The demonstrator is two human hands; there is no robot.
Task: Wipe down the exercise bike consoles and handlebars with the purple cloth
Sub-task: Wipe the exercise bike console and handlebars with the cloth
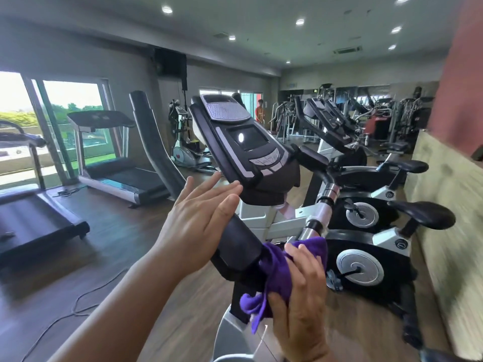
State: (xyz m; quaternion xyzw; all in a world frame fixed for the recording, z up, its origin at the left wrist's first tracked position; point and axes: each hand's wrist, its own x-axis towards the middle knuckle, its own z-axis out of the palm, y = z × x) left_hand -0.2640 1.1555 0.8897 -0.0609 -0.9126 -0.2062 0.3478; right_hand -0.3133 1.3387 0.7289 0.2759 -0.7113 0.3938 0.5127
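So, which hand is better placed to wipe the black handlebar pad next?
The right hand, probably: it grips the purple cloth right beside the black pad. The left hand is open, with straight fingers, and holds no cloth.

1. I see a dark wood floor [109,231] with a black cable [104,283] trailing across it.
2. Tall windows [73,97] on my left let in daylight behind two treadmills [122,176].
3. Recessed ceiling lights [300,21] glow above; a red wall [457,87] stands on the right.
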